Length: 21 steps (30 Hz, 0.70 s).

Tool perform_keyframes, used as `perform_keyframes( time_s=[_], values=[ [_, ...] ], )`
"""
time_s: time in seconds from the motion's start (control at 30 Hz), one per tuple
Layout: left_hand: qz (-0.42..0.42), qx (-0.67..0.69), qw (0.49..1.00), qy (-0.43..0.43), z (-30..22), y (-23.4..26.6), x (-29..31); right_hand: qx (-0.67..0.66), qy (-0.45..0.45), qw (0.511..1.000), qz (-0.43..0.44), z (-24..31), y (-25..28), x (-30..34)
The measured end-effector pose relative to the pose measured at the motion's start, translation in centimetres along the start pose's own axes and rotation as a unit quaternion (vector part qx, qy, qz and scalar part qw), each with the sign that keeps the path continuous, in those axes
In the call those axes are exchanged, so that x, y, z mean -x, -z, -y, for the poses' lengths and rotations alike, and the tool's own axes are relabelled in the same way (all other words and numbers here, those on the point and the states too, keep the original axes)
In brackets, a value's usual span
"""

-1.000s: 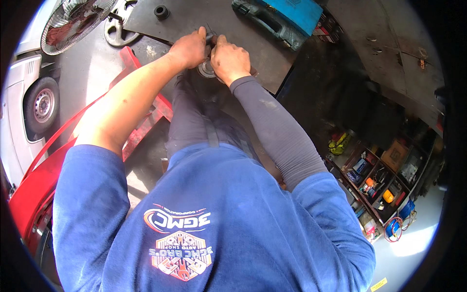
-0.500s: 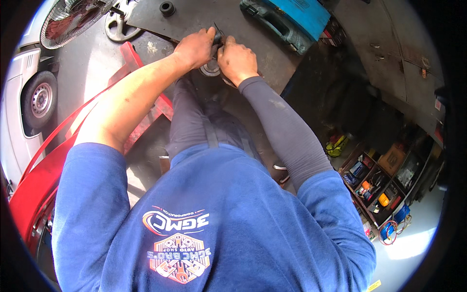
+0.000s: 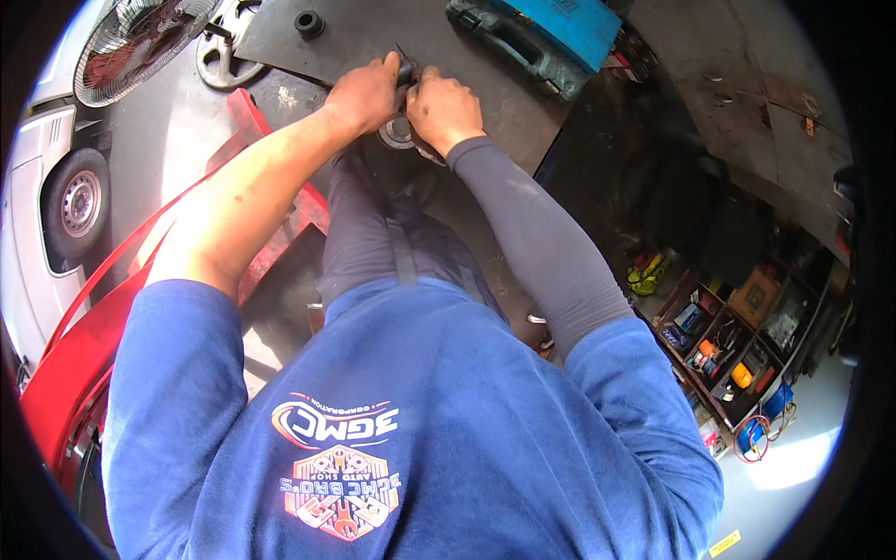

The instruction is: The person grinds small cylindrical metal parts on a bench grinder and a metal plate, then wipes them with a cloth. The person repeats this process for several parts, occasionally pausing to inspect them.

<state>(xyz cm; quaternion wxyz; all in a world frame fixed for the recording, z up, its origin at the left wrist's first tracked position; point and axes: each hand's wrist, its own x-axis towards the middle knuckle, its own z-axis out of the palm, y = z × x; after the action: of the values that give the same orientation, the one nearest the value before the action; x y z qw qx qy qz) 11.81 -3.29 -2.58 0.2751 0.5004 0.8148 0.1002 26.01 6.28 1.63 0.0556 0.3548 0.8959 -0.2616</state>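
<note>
Close together, my two hands work at the top middle of the head view. The fingers of my left hand [image 3: 367,95] are closed around a small dark part [image 3: 406,71] with a thin dark tip sticking up. My right hand [image 3: 444,108] is bent in with its fingers pressed together against the same spot. What exactly its fingertips hold is hidden. Just below the hands a round metal piece with a ring-shaped face [image 3: 397,133] shows between my wrists, partly covered by my right hand.
A black ring-shaped part [image 3: 309,24] and a teal and black tool case [image 3: 551,42] lie on the dark tabletop. To the left are a fan [image 3: 140,42], a spoked metal wheel [image 3: 224,61], a red metal frame [image 3: 84,373] and a parked vehicle. At right sits a compartmented tool tray [image 3: 728,341].
The whole view has shifted slightly, so the tabletop things sit a little further left. Both hands stay together at the same part, with only small finger movement.
</note>
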Motion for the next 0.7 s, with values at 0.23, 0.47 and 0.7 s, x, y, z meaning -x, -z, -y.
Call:
perform_keyframes(
  time_s=[0.23, 0.47, 0.7],
  values=[
    [-0.013, 0.002, 0.999, -0.040, 0.1, 0.1, 0.3, 0.028, 0.000, 0.997, 0.073, -1.4, 0.0, 2.4],
    [-0.023, -0.002, 1.000, -0.012, 0.1, -0.1, -0.2, -0.003, 0.035, 0.999, -0.025, -0.4, -0.7, -1.0],
    [-0.001, -0.012, 0.999, -0.033, 0.0, 0.2, -0.1, 0.012, -0.024, 0.996, 0.080, -1.6, -0.3, 2.6]
  ],
)
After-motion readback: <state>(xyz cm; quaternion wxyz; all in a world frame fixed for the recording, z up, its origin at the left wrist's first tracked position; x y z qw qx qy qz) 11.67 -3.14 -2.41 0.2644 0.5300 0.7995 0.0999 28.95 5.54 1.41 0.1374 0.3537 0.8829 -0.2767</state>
